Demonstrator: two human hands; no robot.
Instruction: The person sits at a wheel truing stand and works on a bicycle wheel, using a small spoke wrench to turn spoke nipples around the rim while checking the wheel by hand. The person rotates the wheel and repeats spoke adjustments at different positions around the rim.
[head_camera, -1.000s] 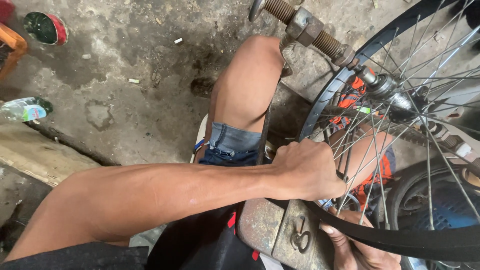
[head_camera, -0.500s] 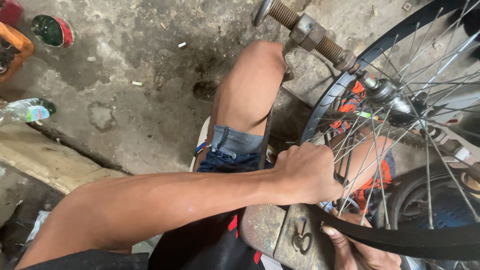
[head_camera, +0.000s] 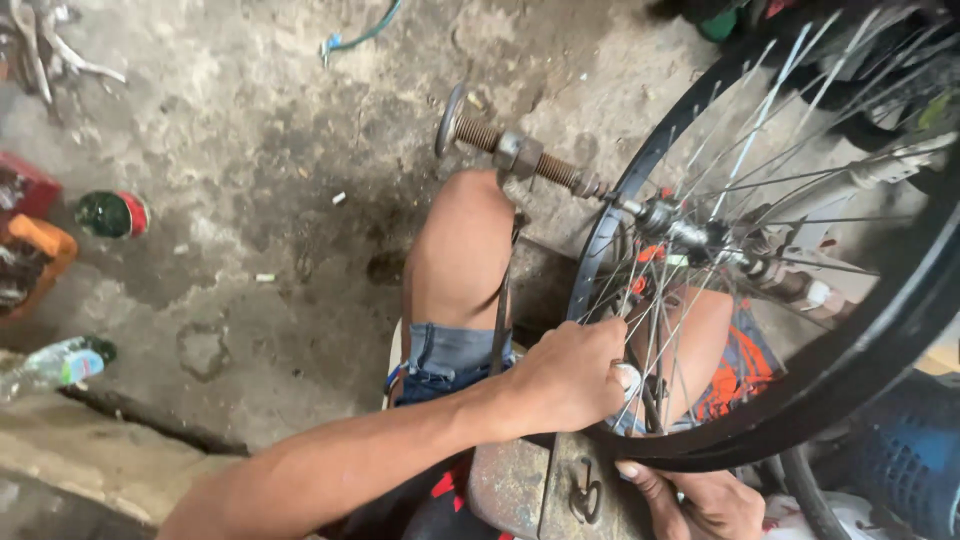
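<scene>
A black bicycle wheel rim (head_camera: 800, 395) with thin metal spokes stands upright over my knees. Its hub (head_camera: 690, 235) carries a long threaded axle with nuts (head_camera: 520, 160) that points left. My left hand (head_camera: 570, 378) reaches across my lap and is closed in a fist at the spokes near the lower rim. A small pale piece shows by its fingers; the rest of what it holds is hidden. My right hand (head_camera: 700, 498) sits below the rim, its fingers curled up against the rim's underside.
A rusty metal block with a hook (head_camera: 520, 488) sits under the wheel at my lap. On the concrete floor to the left lie a plastic bottle (head_camera: 55, 365), a green and red can (head_camera: 112, 214) and an orange container (head_camera: 35, 255). A blue crate (head_camera: 905, 465) stands at the right.
The view has tilted up and left, showing more floor and the whole axle. My left fist stays at the spokes by the lower rim, and my right hand stays under the rim.
</scene>
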